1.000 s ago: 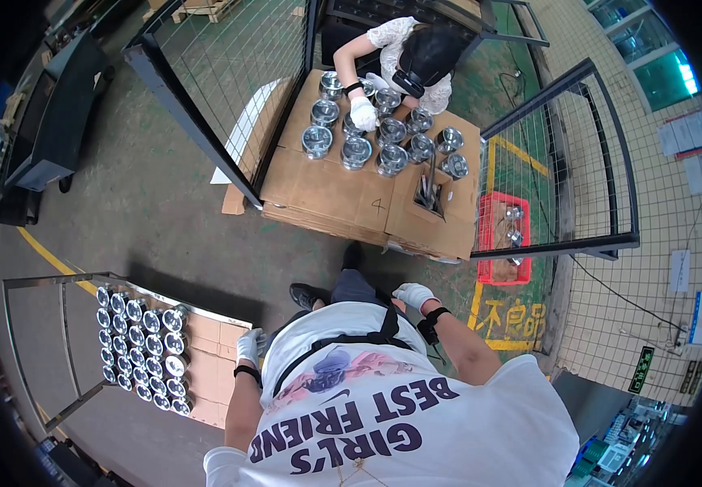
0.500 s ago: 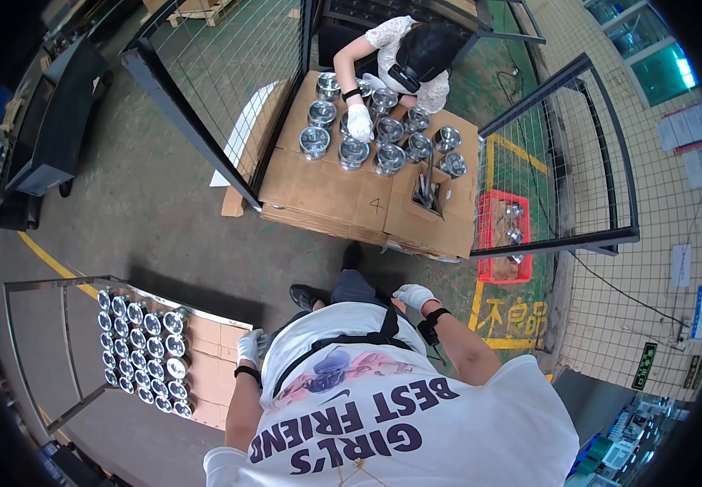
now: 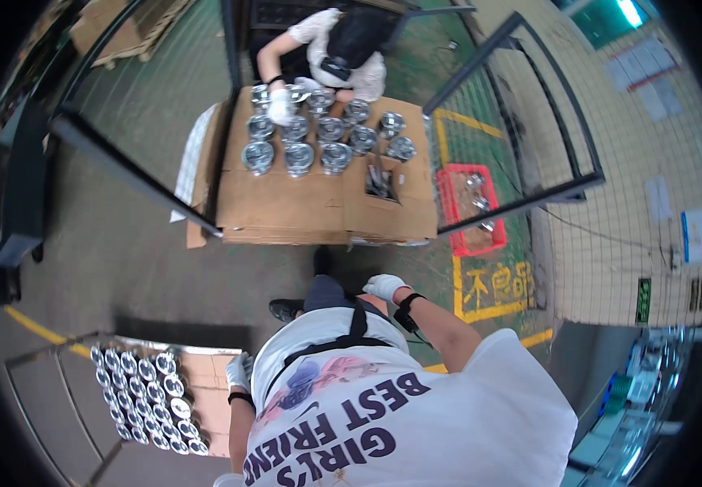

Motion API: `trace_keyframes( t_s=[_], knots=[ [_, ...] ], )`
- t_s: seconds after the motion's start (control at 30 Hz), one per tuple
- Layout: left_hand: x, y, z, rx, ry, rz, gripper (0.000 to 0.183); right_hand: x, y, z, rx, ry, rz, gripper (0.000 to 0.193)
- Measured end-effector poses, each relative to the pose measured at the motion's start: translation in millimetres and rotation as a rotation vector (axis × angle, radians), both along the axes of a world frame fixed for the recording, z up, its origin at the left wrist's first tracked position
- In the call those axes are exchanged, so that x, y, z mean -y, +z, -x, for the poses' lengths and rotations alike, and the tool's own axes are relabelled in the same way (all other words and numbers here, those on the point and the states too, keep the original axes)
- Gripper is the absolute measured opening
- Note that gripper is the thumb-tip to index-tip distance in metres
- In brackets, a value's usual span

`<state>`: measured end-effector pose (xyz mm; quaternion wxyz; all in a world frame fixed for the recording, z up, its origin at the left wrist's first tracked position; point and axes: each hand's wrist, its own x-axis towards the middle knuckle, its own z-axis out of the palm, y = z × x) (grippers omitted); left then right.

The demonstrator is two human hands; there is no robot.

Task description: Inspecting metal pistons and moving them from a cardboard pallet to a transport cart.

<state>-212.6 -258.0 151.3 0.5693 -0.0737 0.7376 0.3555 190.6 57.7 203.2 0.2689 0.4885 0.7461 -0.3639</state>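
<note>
Neither gloved grip holds anything: left hand (image 3: 239, 372) hangs beside shiny round metal parts (image 3: 146, 398) on brown cardboard (image 3: 209, 390); right hand (image 3: 385, 286), loosely curled, hangs free.

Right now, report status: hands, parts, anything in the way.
Left hand gloved, empty, beside the tray of metal parts. Right hand gloved, empty, at the waist. Co-worker's hand on parts atop the cardboard table ahead.

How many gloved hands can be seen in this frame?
3. The person's left hand hangs by the rack of metal parts; the right hand is at the hip; a co-worker's hand touches round metal parts on the cardboard. The co-worker's other hand is hidden.
</note>
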Motion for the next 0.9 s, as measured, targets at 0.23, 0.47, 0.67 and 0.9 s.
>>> trace_keyframes(
  t_s=[0.23, 0.47, 0.67, 0.9],
  knots=[
    [38.4, -82.0, 12.2, -0.022, 0.047, -0.128, 0.018, -5.8, 16.4, 11.6, 0.049, -0.136, 0.041, 0.041],
    [-16.6, -3.3, 6.2, 0.056, 0.06, -0.083, 0.02, 16.0, 12.6, -7.0, 0.031, -0.153, 0.026, 0.043],
    [-7.3, -17.9, 9.8, 0.043, 0.064, -0.007, 0.025, 19.9, 10.4, -6.3, 0.083, -0.183, 0.073, 0.047],
    [-20.8, -5.1, 2.6, 0.031, 0.063, 0.029, 0.017, 7.2, -24.6, -20.9, 0.025, -0.033, 0.028, 0.045]
  ],
)
